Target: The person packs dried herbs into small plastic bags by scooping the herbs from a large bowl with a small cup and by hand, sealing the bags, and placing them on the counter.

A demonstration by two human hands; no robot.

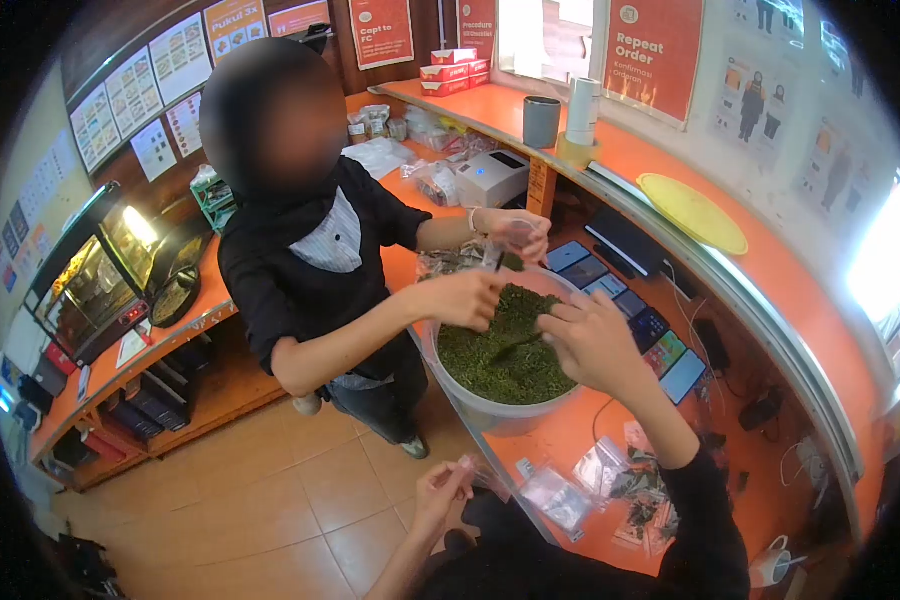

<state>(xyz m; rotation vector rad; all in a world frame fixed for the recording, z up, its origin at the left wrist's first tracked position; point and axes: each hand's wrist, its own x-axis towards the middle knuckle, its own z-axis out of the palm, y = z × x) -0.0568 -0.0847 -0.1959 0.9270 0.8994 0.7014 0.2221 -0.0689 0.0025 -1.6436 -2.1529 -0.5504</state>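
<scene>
A large translucent tub (500,415) stands on the orange counter, holding a heap of dark green flaky food (485,378). My right hand (592,338) reaches over the tub's right side, closed on a dark spoon (518,349) whose bowl rests in the flakes. Low in the view, my left hand (442,494) pinches a small clear plastic bag (487,480) beside the counter's edge. Across from me, a co-worker in black holds a clear bag (518,232) with one hand, while their other hand (467,300) grips a utensil above the tub.
Several phones (630,305) lie right of the tub. Small filled plastic bags (645,495) and a flat clear packet (558,498) sit near my right arm. A raised shelf carries a yellow lid (692,213) and a grey cup (541,122). A white printer (492,180) stands behind.
</scene>
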